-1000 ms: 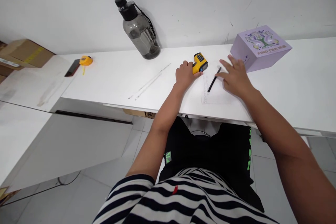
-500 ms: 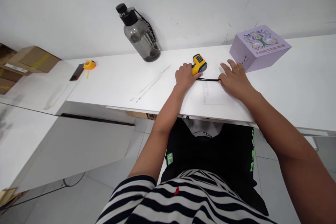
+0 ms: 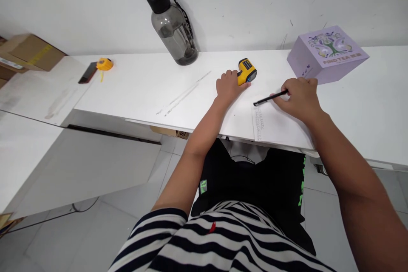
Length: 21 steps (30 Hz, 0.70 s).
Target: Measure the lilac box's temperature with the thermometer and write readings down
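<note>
Near the desk's (image 3: 143, 89) front edge, the right hand (image 3: 299, 98) pinches a black pen (image 3: 269, 98) over paper (image 3: 277, 124), left hand (image 3: 228, 87) curled around a yellow thermometer (image 3: 246, 72); the overhanging sheet could slide off.

White wall (image 3: 95, 4) behind, matte, few dark scuff marks at right. Long white worktop (image 3: 137, 89) runs along wall, edge to edge of view. Second white surface (image 3: 28, 102) adjoins at left, lower white panel (image 3: 79, 170) below it. Floor (image 3: 105, 229) of pale grey tiles, thin cable (image 3: 81, 208) lying on it. Cardboard boxes (image 3: 30, 51) at far left against wall. Light even, soft shadows.
</note>
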Each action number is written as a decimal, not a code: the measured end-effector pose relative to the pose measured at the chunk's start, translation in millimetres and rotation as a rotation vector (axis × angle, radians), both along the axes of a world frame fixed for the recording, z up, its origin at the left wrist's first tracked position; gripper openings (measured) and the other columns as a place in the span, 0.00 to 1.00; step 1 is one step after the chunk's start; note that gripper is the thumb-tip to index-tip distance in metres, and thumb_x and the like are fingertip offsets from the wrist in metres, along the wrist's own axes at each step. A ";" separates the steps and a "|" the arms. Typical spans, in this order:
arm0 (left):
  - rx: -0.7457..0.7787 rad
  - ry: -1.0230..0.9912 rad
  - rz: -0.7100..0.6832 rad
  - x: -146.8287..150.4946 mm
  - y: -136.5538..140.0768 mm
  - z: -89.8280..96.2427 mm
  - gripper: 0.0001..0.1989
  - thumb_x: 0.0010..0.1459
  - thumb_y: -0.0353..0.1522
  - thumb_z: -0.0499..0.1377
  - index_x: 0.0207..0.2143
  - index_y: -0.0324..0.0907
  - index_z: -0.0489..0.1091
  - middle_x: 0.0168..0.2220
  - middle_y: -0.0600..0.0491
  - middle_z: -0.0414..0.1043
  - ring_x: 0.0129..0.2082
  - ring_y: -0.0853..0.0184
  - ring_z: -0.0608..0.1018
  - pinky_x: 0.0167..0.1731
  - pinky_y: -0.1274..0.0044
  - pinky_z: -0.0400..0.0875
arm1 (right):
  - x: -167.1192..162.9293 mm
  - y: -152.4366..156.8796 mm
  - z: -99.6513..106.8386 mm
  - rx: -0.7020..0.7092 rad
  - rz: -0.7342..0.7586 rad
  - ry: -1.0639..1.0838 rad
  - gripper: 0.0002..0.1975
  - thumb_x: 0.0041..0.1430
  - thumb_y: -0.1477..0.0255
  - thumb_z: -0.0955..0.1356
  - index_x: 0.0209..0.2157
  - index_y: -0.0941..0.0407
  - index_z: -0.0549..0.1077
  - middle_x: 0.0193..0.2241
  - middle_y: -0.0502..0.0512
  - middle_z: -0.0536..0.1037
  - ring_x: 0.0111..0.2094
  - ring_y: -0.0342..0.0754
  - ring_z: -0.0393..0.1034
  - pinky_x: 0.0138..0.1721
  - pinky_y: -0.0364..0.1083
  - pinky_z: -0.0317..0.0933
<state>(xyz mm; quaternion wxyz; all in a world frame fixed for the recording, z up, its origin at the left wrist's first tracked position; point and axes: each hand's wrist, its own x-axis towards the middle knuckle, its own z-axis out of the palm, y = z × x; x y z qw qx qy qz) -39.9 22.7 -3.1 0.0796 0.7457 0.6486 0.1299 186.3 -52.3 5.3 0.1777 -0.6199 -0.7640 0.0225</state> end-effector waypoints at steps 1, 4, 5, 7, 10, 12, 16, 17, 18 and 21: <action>0.004 -0.002 -0.003 0.0 -0.1 0.0 0.29 0.62 0.52 0.60 0.57 0.44 0.68 0.57 0.42 0.71 0.56 0.51 0.72 0.52 0.65 0.68 | -1.4 -0.8 0.4 -0.008 0.019 -0.017 0.14 0.63 0.57 0.65 0.31 0.53 0.69 0.31 0.63 0.76 0.41 0.64 0.69 0.49 0.63 0.54; -0.009 0.015 -0.005 0.5 -1.0 1.9 0.29 0.63 0.52 0.59 0.58 0.45 0.67 0.58 0.43 0.70 0.57 0.51 0.71 0.53 0.65 0.68 | -7.4 -0.7 -6.7 -0.082 0.163 -0.105 0.18 0.63 0.59 0.64 0.23 0.53 0.63 0.26 0.59 0.75 0.36 0.59 0.70 0.48 0.60 0.54; -0.019 0.027 -0.001 0.8 -1.4 2.9 0.29 0.63 0.52 0.59 0.59 0.46 0.67 0.59 0.43 0.70 0.58 0.51 0.71 0.54 0.65 0.68 | -9.5 0.3 -11.3 -0.113 0.227 -0.123 0.18 0.63 0.59 0.64 0.23 0.54 0.63 0.26 0.58 0.75 0.36 0.58 0.70 0.47 0.59 0.54; -0.030 0.048 0.005 1.3 -2.1 4.1 0.28 0.64 0.52 0.58 0.60 0.47 0.66 0.59 0.44 0.69 0.58 0.51 0.70 0.55 0.64 0.68 | -12.5 4.4 -21.7 -0.136 0.310 -0.125 0.16 0.63 0.60 0.64 0.26 0.55 0.67 0.28 0.58 0.76 0.38 0.58 0.70 0.47 0.58 0.54; -0.013 0.051 -0.006 1.8 -2.4 2.2 0.28 0.64 0.52 0.58 0.60 0.48 0.67 0.59 0.44 0.70 0.58 0.50 0.71 0.55 0.63 0.68 | -12.6 14.5 -35.0 -0.052 0.226 -0.112 0.14 0.65 0.62 0.63 0.31 0.56 0.71 0.34 0.62 0.78 0.42 0.61 0.70 0.48 0.60 0.55; 0.017 0.035 -0.016 1.6 -2.1 -1.5 0.28 0.63 0.51 0.59 0.60 0.48 0.67 0.58 0.43 0.70 0.58 0.49 0.71 0.55 0.63 0.68 | -10.4 21.0 -39.5 0.065 0.134 -0.088 0.15 0.68 0.64 0.61 0.34 0.57 0.73 0.39 0.65 0.78 0.46 0.64 0.69 0.51 0.63 0.55; 0.121 -0.030 -0.026 -0.4 -0.6 -6.0 0.29 0.63 0.48 0.61 0.63 0.49 0.64 0.60 0.42 0.69 0.59 0.49 0.71 0.53 0.62 0.70 | -5.7 21.0 -35.1 0.335 0.062 0.075 0.20 0.71 0.60 0.59 0.38 0.56 0.76 0.48 0.64 0.78 0.54 0.62 0.68 0.61 0.66 0.51; 0.157 -0.045 -0.040 -0.9 -0.5 -5.3 0.28 0.64 0.47 0.60 0.63 0.49 0.65 0.60 0.42 0.69 0.59 0.50 0.70 0.53 0.63 0.70 | -5.2 18.0 -32.2 0.394 0.043 0.153 0.23 0.72 0.57 0.57 0.39 0.55 0.77 0.49 0.64 0.78 0.55 0.61 0.68 0.61 0.64 0.53; 0.193 -0.055 -0.064 -1.0 -0.7 -4.0 0.26 0.64 0.46 0.60 0.63 0.49 0.65 0.60 0.42 0.69 0.60 0.50 0.69 0.54 0.63 0.70 | -5.0 14.4 -29.1 0.429 0.025 0.242 0.26 0.73 0.54 0.56 0.40 0.55 0.78 0.49 0.64 0.78 0.55 0.60 0.69 0.60 0.62 0.57; 0.265 -0.053 -0.195 1.7 -4.5 0.2 0.20 0.66 0.43 0.59 0.58 0.47 0.71 0.59 0.43 0.71 0.61 0.52 0.68 0.59 0.62 0.67 | -6.2 3.9 -23.0 0.310 0.038 0.495 0.31 0.73 0.51 0.54 0.42 0.55 0.81 0.42 0.62 0.81 0.47 0.55 0.75 0.50 0.54 0.68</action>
